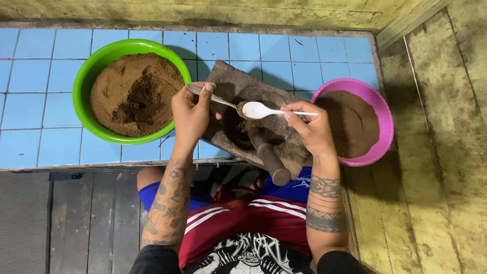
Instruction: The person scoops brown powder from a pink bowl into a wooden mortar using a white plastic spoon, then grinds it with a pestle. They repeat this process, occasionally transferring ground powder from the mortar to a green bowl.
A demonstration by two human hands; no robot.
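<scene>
A dark wooden mold with a round handle lies on the blue tiled counter, and everything else sits around it. Two spoons meet over the middle of the mold. The left hand pinches one metal spoon, with its fingers closed tight on the handle. The right hand pinches one white spoon the same way. A little lump of brown powder sits between the two spoon tips. There are two bowls. One green bowl, full of brown powder, sits left of the mold. One pink bowl, also holding brown powder, sits right of the mold.
</scene>
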